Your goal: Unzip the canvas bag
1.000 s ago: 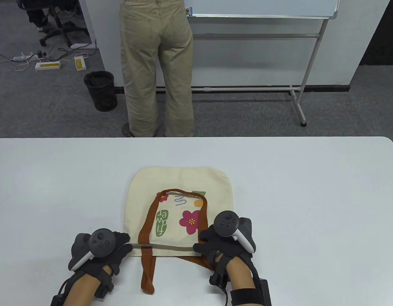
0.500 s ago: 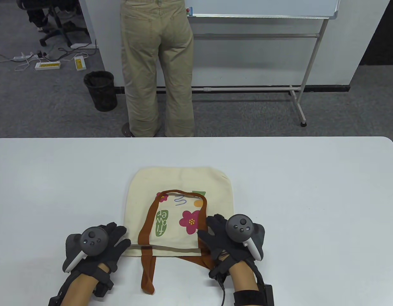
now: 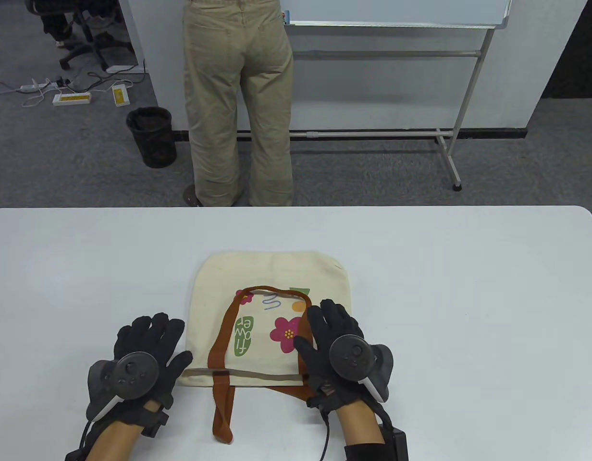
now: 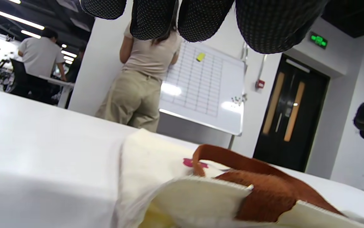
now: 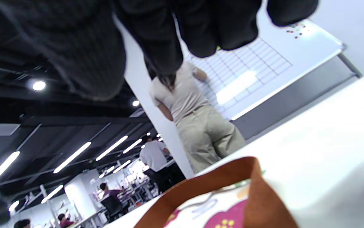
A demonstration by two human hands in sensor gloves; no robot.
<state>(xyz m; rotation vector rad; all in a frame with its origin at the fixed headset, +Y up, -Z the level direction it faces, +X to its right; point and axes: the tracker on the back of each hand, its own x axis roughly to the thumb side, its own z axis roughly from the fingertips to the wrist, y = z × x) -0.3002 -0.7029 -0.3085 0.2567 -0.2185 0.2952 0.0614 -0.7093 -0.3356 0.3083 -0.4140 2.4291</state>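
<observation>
Task progress: judged nearly complete or complete. In the left wrist view the mouth of the canvas bag [image 4: 182,193] gapes at its corner, with pale lining visible inside. The slider is not discernible in any view, so full travel cannot be confirmed.
Remaining work: at most, verification that the zipper line [image 3: 257,374] is open along its whole length.
Bag location: lower centre of the table view, flat on the white worktop [image 3: 469,297], mouth toward the bottom edge; brown straps [image 3: 224,336] lie across the printed face and over the mouth.
Left hand [image 3: 142,357]: grip spread, fingers extended, holding nothing; positioned just beside the bag's lower-left corner.
Right hand [image 3: 337,343]: grip spread, palm down over the bag's lower-right part; contact with the fabric cannot be determined.
</observation>
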